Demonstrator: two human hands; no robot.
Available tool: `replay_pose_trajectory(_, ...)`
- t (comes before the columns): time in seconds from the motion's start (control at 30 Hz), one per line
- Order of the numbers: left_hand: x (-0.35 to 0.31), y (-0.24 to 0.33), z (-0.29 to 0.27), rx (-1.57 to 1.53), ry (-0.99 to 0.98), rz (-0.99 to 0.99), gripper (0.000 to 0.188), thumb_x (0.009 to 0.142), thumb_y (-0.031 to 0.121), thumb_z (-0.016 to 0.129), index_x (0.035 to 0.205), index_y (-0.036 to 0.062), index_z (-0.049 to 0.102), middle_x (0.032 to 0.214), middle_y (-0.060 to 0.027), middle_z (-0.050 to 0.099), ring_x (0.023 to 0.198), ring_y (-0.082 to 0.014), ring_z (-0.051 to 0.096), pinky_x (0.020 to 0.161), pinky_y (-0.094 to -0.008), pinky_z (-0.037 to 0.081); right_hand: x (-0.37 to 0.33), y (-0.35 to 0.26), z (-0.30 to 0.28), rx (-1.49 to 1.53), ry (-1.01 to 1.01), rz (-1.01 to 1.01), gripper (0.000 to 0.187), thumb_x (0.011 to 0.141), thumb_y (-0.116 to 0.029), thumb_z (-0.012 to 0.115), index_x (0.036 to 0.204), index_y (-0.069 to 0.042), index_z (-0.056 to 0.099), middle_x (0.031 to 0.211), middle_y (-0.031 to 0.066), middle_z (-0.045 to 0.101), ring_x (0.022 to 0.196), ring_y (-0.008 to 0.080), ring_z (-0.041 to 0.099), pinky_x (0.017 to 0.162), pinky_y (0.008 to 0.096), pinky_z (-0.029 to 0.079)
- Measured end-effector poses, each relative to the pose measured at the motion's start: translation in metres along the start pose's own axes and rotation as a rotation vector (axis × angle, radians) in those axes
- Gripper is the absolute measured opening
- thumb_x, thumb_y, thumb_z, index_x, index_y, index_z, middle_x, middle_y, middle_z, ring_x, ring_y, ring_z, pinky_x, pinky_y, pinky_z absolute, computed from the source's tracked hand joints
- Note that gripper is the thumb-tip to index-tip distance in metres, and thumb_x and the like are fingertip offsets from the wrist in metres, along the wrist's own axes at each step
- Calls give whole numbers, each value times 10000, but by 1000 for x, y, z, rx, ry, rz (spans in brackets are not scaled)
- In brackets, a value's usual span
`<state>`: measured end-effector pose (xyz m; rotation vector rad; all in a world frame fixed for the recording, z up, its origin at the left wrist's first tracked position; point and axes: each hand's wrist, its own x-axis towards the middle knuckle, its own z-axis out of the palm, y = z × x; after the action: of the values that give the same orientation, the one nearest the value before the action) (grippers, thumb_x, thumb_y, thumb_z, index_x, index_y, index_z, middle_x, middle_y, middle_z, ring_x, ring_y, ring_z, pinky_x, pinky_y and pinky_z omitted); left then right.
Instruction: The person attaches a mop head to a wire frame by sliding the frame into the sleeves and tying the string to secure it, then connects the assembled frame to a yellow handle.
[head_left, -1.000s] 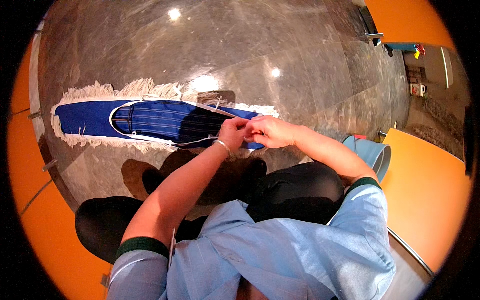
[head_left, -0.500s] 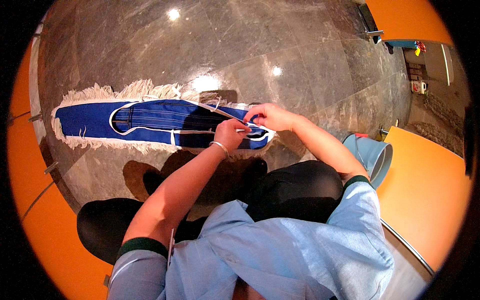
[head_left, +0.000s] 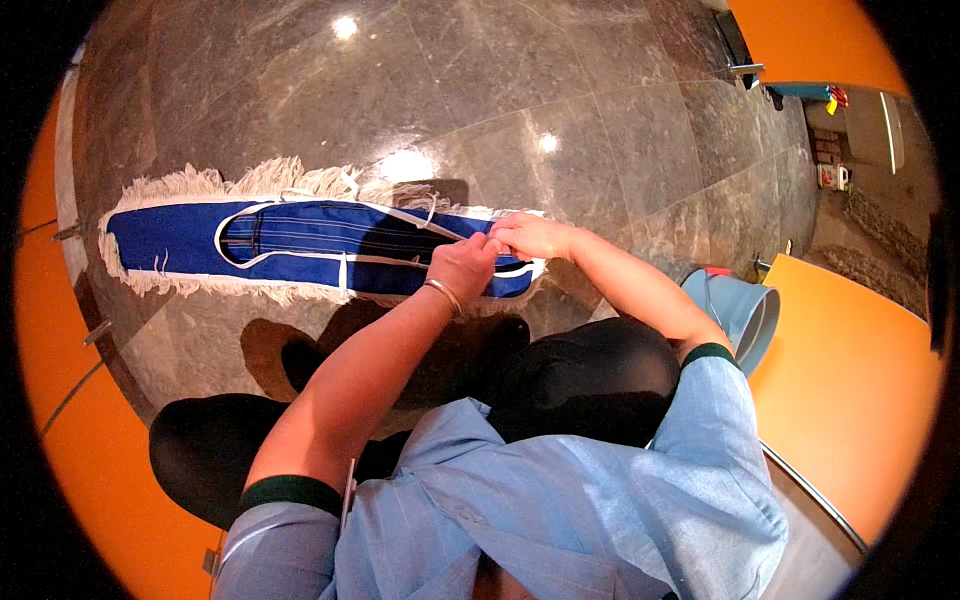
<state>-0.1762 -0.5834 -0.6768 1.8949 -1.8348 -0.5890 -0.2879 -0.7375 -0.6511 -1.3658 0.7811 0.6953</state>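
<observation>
A: What am I looking at from the head cam?

B: Person crouched on a polished stone floor (head_left: 560,90). Long blue mop cover (head_left: 170,245) lies flat on it, running left to right just past the knees. Cream fringe (head_left: 270,178) all round the edge, white trim around the open pocket.

A: Hands?

B: Both at the right end of the cover. Left hand (head_left: 462,268) is curled, fingertips pinched on a thin white tie string (head_left: 425,221); bracelet on that wrist. Right hand (head_left: 530,236) touches the left, fingertips closed on the same string or the trim beside it. I can't tell which, the fingers hide it.

A: How does the thing handle, in your view?

B: I judge it light and floppy. Plain cloth, no frame visible inside, so it sags and folds if lifted by one end. Fringe snags and drags. The strings are thin and limp, a fingertip pinch only, easy to lose.

A: Where would I grab it?

B: For the whole cover, the white trim at the pocket edge or the blue cloth at both ends. Not the fringe. For the string, right near its free end.

A: Anything else around?

B: Pale blue bucket (head_left: 745,310) on the right near the knee, orange panels (head_left: 850,380) right and left.
</observation>
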Motion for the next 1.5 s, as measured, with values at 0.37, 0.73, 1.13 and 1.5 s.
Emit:
replay_pose_trajectory(0.37,-7,6,-9,66,-105,-69,76,842,207,548,852,133,535,766,-56,596,651,-251,644,525,-390,498,9,10,14,355,133,-38,156,814,-186,664,846,-33,663,704,-16,596,622,76,513,538,234,407)
replay_pose_trajectory(0.73,-21,-5,2,-209,-565,-304,189,826,283,598,849,101,643,840,-160,646,772,-344,640,652,-452,514,26,54,18,-388,757,-42,172,774,-212,642,825,-48,638,878,141,629,869,287,615,752,397,488)
replay_pose_trajectory(1.13,-9,-17,21,-1655,-190,-817,167,851,147,674,871,11,580,810,-52,647,737,-156,657,568,-265,522,-24,26,-21,345,46,26,133,795,-182,689,894,-105,648,820,-46,602,778,80,547,683,244,454)
replay_pose_trajectory(1.5,-7,-1,29,-940,-61,-607,206,880,194,622,829,-4,654,670,-19,622,566,-90,573,529,-250,475,-12,11,-12,-37,126,-319,166,777,-109,678,938,-77,659,1010,42,593,813,147,586,744,291,491)
